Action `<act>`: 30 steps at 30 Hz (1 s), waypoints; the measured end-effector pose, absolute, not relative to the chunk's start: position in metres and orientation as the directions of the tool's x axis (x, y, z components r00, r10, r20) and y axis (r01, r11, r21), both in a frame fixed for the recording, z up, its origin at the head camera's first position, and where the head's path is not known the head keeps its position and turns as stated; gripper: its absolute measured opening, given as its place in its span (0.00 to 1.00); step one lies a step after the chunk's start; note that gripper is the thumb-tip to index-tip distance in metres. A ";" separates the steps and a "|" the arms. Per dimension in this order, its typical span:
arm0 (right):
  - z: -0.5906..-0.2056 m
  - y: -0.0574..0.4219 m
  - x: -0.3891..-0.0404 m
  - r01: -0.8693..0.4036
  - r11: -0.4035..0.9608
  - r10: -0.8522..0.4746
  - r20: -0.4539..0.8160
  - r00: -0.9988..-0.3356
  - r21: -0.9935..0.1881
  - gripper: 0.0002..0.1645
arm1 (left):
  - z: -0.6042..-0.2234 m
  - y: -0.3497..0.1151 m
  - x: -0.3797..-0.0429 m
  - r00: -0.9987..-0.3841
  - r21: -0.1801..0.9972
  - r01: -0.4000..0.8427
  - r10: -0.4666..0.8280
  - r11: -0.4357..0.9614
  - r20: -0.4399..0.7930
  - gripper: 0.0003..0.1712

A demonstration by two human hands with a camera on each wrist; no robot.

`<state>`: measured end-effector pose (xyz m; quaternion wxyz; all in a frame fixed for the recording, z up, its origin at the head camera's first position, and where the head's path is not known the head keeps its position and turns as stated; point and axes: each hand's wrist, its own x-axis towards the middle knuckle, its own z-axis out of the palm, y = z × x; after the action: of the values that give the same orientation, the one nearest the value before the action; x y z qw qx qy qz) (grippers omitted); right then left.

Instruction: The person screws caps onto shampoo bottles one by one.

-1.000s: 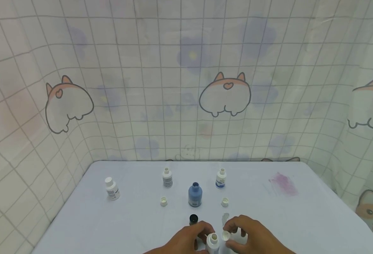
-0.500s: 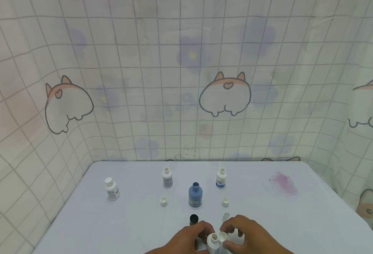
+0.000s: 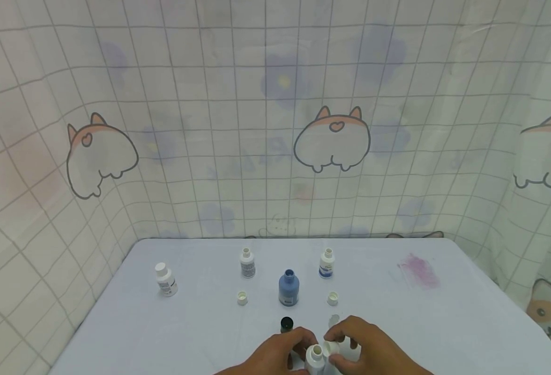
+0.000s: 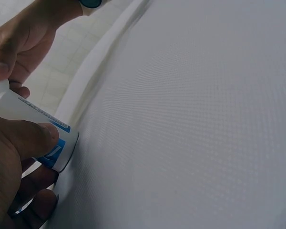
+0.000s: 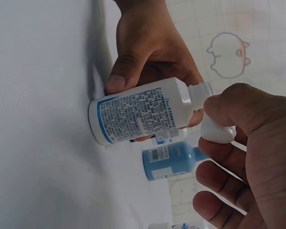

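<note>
At the table's near edge, my left hand (image 3: pixel 279 350) grips a white bottle (image 3: pixel 314 362) with a blue-edged printed label. The bottle (image 5: pixel 138 112) stands on the cloth with its neck uncovered, as the right wrist view shows. My right hand (image 3: pixel 369 345) pinches a white screw cap (image 3: pixel 332 348) between thumb and fingers, right beside the bottle's mouth. In the right wrist view the cap (image 5: pixel 218 131) is tilted and off the neck; whether it touches the rim I cannot tell. Just beyond my left hand is a black-capped bottle (image 3: pixel 287 324), partly hidden.
A blue open bottle (image 3: pixel 288 289) stands mid-table, between two open white bottles, one left (image 3: pixel 247 263) and one right (image 3: pixel 326 264). Two loose white caps, left (image 3: pixel 242 298) and right (image 3: pixel 333 298), lie before them. A capped white bottle (image 3: pixel 165 280) stands far left.
My right hand has brought the white cap a little left, closer to the bottle's mouth, and its tilt has changed. My left hand and the bottle stay nearly still.
</note>
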<state>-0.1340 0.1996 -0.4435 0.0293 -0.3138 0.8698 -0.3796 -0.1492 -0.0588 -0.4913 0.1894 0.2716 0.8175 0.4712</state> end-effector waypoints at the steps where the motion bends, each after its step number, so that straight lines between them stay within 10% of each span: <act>1: -0.444 0.199 -0.134 -0.541 0.506 -0.571 0.209 -0.794 -0.671 0.15 | -0.492 -0.059 -0.149 -0.780 0.873 0.269 0.624 0.407 -0.051 0.23; 30: -0.439 0.184 -0.138 -0.610 0.420 -0.620 0.278 -0.734 -0.672 0.18 | -0.494 -0.061 -0.152 -0.769 0.864 0.302 0.639 0.403 -0.029 0.26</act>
<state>-0.1380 0.1836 -0.4389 0.0069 -0.3650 0.8426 -0.3960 -0.1517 -0.0613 -0.4941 0.1811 0.2877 0.8178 0.4644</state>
